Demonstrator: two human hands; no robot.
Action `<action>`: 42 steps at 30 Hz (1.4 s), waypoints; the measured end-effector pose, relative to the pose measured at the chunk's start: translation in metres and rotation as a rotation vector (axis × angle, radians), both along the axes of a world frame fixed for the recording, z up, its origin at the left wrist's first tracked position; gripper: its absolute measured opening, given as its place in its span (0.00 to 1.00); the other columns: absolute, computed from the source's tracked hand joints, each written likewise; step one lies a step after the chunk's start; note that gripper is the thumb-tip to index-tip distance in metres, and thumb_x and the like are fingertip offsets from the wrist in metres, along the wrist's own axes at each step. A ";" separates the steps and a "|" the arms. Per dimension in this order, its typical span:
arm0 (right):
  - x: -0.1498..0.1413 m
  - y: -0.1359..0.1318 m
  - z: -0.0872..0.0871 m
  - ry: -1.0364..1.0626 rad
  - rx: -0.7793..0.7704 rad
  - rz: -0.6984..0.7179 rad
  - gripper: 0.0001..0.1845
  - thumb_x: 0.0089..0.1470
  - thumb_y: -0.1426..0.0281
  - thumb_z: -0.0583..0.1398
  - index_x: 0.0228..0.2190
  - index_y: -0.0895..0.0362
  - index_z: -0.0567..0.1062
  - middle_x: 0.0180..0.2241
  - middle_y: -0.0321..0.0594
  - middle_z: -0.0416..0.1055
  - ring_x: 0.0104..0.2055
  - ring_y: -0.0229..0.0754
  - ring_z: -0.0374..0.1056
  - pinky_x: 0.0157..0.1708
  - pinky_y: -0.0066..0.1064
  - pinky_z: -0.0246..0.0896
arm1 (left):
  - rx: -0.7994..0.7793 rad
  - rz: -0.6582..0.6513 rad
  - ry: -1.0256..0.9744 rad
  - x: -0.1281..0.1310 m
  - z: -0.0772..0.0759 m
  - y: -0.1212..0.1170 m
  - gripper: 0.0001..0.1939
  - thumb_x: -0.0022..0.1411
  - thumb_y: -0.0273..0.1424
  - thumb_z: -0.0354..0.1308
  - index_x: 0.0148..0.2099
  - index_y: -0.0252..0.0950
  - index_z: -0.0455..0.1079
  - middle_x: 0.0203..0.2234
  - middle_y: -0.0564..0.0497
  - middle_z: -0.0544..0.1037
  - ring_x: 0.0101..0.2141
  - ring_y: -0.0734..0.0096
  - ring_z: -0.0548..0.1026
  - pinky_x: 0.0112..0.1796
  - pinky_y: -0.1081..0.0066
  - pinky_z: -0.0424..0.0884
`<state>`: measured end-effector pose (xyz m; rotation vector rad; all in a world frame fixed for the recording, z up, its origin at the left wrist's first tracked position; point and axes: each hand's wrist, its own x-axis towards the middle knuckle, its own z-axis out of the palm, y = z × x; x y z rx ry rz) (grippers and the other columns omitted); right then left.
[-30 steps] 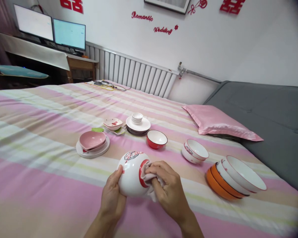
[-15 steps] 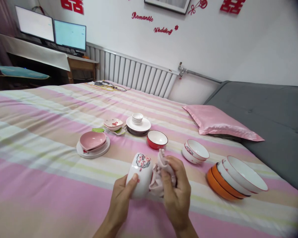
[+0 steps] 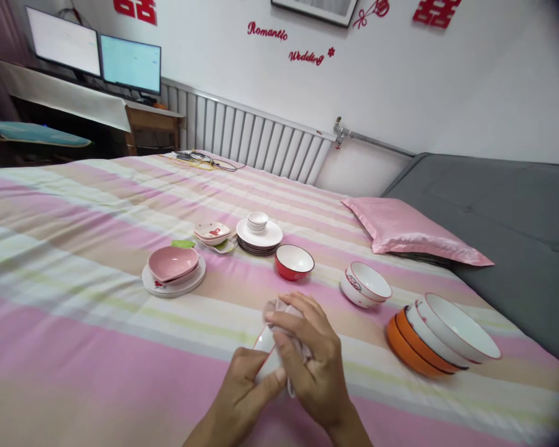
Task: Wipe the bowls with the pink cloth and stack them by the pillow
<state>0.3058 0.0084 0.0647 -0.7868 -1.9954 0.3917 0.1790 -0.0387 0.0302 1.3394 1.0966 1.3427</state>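
A white bowl (image 3: pixel 264 340) with a thin red rim is tilted in front of me, low in the middle of the view. My left hand (image 3: pixel 246 385) grips it from the near left side, thumb and fingers closed on it. My right hand (image 3: pixel 313 354) presses a pale pink cloth (image 3: pixel 274 307) against the bowl, its fingers bent over the cloth. Most of the bowl and much of the cloth are hidden behind the hands. Just beyond them stands a red bowl (image 3: pixel 292 273) with a white inside.
White bowls (image 3: pixel 364 297) and a stack of orange bowls (image 3: pixel 407 351) with white ones on top stand right. Pink dishes on plates (image 3: pixel 195 285), small dishes (image 3: pixel 212 231) and stacked plates (image 3: pixel 272 233) lie behind. A pink pillow (image 3: pixel 410 230) rests on the striped bed.
The bowl has been turned, so its printed flower side no longer shows and its rim faces me. My right hand has moved left with the cloth, over the bowl.
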 end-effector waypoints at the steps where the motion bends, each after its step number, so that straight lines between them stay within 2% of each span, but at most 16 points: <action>1: 0.003 0.002 0.002 0.039 -0.064 0.026 0.13 0.55 0.72 0.55 0.41 0.49 0.75 0.45 0.41 0.71 0.53 0.47 0.62 0.53 0.47 0.56 | -0.005 -0.042 0.004 0.000 0.000 0.000 0.14 0.56 0.32 0.57 0.20 0.35 0.74 0.15 0.52 0.68 0.21 0.70 0.63 0.28 0.72 0.60; 4: 0.010 0.010 0.002 0.176 -0.294 0.099 0.12 0.57 0.69 0.54 0.42 0.51 0.75 0.45 0.42 0.72 0.52 0.47 0.65 0.50 0.42 0.61 | -0.069 -0.120 -0.145 0.002 -0.006 0.001 0.19 0.57 0.38 0.55 0.20 0.33 0.73 0.14 0.52 0.65 0.19 0.73 0.60 0.25 0.72 0.57; 8: 0.011 0.023 -0.011 0.437 -0.567 0.161 0.17 0.60 0.62 0.52 0.47 0.54 0.71 0.49 0.45 0.71 0.51 0.48 0.67 0.51 0.42 0.62 | -0.231 0.060 -0.559 0.004 -0.013 0.006 0.21 0.42 0.42 0.66 0.13 0.32 0.65 0.10 0.54 0.60 0.15 0.79 0.56 0.18 0.75 0.51; 11: 0.005 0.031 -0.024 0.604 -0.654 0.242 0.21 0.61 0.60 0.49 0.51 0.55 0.68 0.53 0.45 0.67 0.56 0.48 0.62 0.55 0.44 0.56 | -0.329 0.199 -0.871 0.002 -0.009 0.011 0.16 0.39 0.37 0.68 0.15 0.32 0.67 0.13 0.51 0.71 0.17 0.72 0.67 0.20 0.74 0.63; 14: -0.007 0.034 -0.038 0.713 -0.669 0.265 0.22 0.62 0.60 0.46 0.53 0.53 0.65 0.58 0.44 0.61 0.60 0.45 0.56 0.59 0.45 0.50 | -0.396 0.301 -1.096 -0.003 -0.002 0.016 0.06 0.50 0.32 0.62 0.29 0.34 0.76 0.25 0.48 0.80 0.29 0.63 0.77 0.34 0.70 0.72; 15: -0.012 0.033 -0.042 0.734 -0.658 0.252 0.22 0.63 0.60 0.45 0.55 0.53 0.63 0.59 0.44 0.59 0.61 0.45 0.55 0.60 0.45 0.48 | -0.413 0.297 -1.158 -0.005 0.000 0.018 0.08 0.55 0.32 0.58 0.36 0.36 0.76 0.30 0.48 0.81 0.34 0.63 0.78 0.40 0.69 0.72; 18: -0.026 0.024 -0.052 0.731 -0.582 0.192 0.24 0.63 0.60 0.43 0.58 0.53 0.57 0.62 0.45 0.53 0.63 0.45 0.50 0.61 0.47 0.45 | -0.377 0.240 -1.287 -0.013 0.001 0.022 0.19 0.63 0.31 0.47 0.55 0.40 0.67 0.41 0.49 0.80 0.46 0.63 0.75 0.51 0.66 0.65; 20: -0.033 0.014 -0.056 0.666 -0.488 0.124 0.25 0.63 0.61 0.41 0.60 0.53 0.53 0.63 0.45 0.49 0.65 0.46 0.46 0.61 0.48 0.44 | -0.319 0.216 -1.325 -0.016 -0.001 0.024 0.22 0.66 0.33 0.44 0.61 0.39 0.60 0.44 0.47 0.79 0.50 0.64 0.73 0.54 0.65 0.62; 22: -0.039 0.004 -0.058 0.553 -0.362 0.029 0.26 0.63 0.63 0.41 0.61 0.52 0.48 0.64 0.46 0.44 0.65 0.47 0.43 0.60 0.51 0.44 | -0.304 0.211 -1.342 -0.017 -0.002 0.024 0.24 0.66 0.34 0.44 0.63 0.36 0.56 0.45 0.45 0.78 0.51 0.63 0.72 0.54 0.64 0.62; 25: -0.043 -0.007 -0.060 0.274 -0.104 -0.110 0.28 0.61 0.66 0.44 0.62 0.51 0.45 0.65 0.46 0.42 0.66 0.51 0.38 0.59 0.57 0.41 | -0.350 0.165 -1.348 -0.015 -0.001 0.024 0.24 0.66 0.37 0.44 0.62 0.36 0.57 0.47 0.43 0.77 0.51 0.61 0.71 0.53 0.62 0.64; 28: -0.046 -0.011 -0.063 -0.013 0.128 -0.179 0.29 0.58 0.71 0.49 0.60 0.48 0.52 0.64 0.44 0.42 0.66 0.56 0.36 0.58 0.62 0.35 | -0.408 0.066 -1.304 -0.009 -0.001 0.022 0.23 0.65 0.38 0.47 0.59 0.35 0.62 0.47 0.42 0.77 0.50 0.60 0.72 0.52 0.64 0.65; 31: -0.046 -0.010 -0.065 -0.165 0.232 -0.166 0.26 0.57 0.72 0.49 0.56 0.46 0.59 0.65 0.41 0.41 0.65 0.56 0.39 0.58 0.61 0.34 | -0.426 0.159 -1.150 -0.001 -0.002 0.019 0.19 0.62 0.35 0.52 0.55 0.37 0.68 0.44 0.46 0.79 0.48 0.62 0.73 0.50 0.69 0.67; 34: -0.043 -0.009 -0.066 -0.169 0.306 -0.167 0.25 0.57 0.73 0.49 0.55 0.46 0.61 0.65 0.39 0.42 0.65 0.54 0.39 0.58 0.60 0.34 | -0.349 0.294 -0.892 0.006 -0.002 0.016 0.17 0.59 0.36 0.56 0.49 0.40 0.73 0.42 0.49 0.79 0.47 0.64 0.73 0.46 0.74 0.68; 36: -0.041 -0.010 -0.064 -0.130 0.336 -0.191 0.25 0.56 0.74 0.49 0.55 0.46 0.61 0.64 0.40 0.46 0.65 0.54 0.42 0.58 0.61 0.34 | -0.262 0.335 -0.685 0.009 -0.002 0.014 0.14 0.56 0.37 0.59 0.44 0.39 0.76 0.38 0.50 0.80 0.44 0.63 0.74 0.43 0.75 0.69; 39: -0.038 -0.013 -0.057 -0.076 0.325 -0.227 0.25 0.54 0.76 0.49 0.53 0.47 0.63 0.60 0.42 0.56 0.63 0.55 0.47 0.57 0.60 0.39 | -0.165 0.378 -0.431 0.009 -0.003 0.010 0.10 0.54 0.38 0.60 0.31 0.37 0.77 0.25 0.50 0.80 0.32 0.63 0.75 0.31 0.76 0.69; 42: -0.037 -0.017 -0.047 -0.041 0.313 -0.250 0.24 0.53 0.76 0.50 0.52 0.49 0.65 0.56 0.44 0.62 0.62 0.55 0.51 0.57 0.58 0.42 | -0.117 0.344 -0.275 0.006 -0.007 0.008 0.17 0.55 0.42 0.58 0.21 0.35 0.70 0.15 0.52 0.71 0.20 0.70 0.66 0.20 0.75 0.61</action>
